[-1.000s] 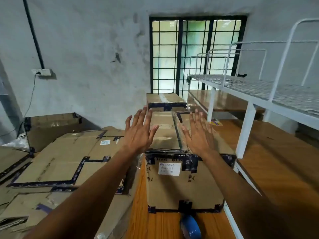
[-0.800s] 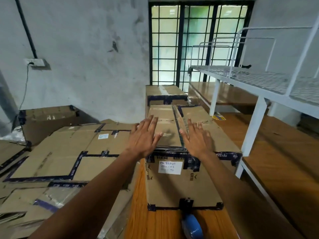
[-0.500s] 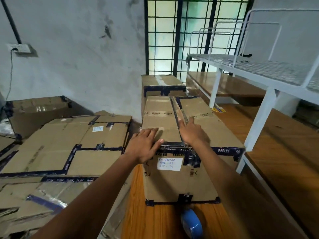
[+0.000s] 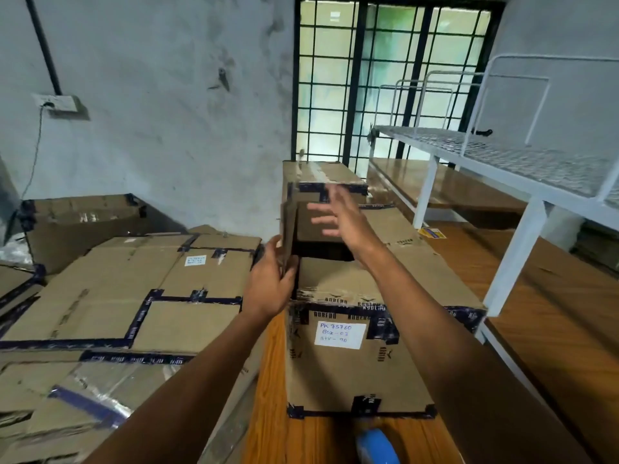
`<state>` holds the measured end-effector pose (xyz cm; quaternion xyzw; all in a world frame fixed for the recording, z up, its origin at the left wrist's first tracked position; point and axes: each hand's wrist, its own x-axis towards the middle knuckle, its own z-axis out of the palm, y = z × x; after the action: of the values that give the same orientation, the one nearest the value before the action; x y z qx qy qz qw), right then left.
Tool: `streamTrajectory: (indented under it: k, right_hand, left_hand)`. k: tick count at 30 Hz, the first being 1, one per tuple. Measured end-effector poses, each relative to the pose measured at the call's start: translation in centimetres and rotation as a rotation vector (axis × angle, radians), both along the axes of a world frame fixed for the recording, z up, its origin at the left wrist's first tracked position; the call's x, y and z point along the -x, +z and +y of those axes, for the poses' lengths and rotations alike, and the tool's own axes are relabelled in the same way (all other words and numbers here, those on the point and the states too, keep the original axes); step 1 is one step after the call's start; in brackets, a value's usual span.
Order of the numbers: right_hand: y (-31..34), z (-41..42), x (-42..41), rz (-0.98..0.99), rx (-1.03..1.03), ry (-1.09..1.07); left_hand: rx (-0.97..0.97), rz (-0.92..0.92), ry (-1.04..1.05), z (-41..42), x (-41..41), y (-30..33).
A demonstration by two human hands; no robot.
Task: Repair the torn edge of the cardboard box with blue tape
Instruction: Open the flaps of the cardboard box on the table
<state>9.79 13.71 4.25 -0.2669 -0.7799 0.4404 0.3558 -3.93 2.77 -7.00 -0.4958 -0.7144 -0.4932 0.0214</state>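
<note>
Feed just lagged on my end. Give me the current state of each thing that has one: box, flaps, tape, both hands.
cardboard box: top open, dark gap showing
left flap: lifted upright
right flap: lying flat
blue tape roll: on the wooden surface, untouched
left hand: gripping the left flap
right hand: open, above the opening, holding nothing

My box (image 4: 355, 373) has a white label (image 4: 339, 335) handwritten "PK 75760 / BOX-03", third line unclear. Dark tape (image 4: 348, 312) on it repeats a brand, illegible.
</note>
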Motion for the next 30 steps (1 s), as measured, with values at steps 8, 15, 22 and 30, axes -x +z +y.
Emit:
streamTrajectory:
  k: [8,15,22,30]
  right_hand:
    - [-8.6,-0.6,1.3,-0.798,-0.333,0.185]
    - [-11.6,-1.3,1.0,-0.886,-0.478,0.152]
    - [-12.4,-1.7,1.2,-0.911,-0.462,0.111]
    - [-12.4,-2.4,1.1,-0.727,-0.321,-0.007]
  left_hand:
    - [-0.196,-1.358,0.155,-0.6,2.2,-7.6]
    - [-0.009,-1.537,0.196,-1.9,2.3,-11.6]
    - [0.018,-1.492,0.456,-1.2,5.9,-13.4]
    - [0.234,-0.380,0.303,-4.7,0.1,-5.6]
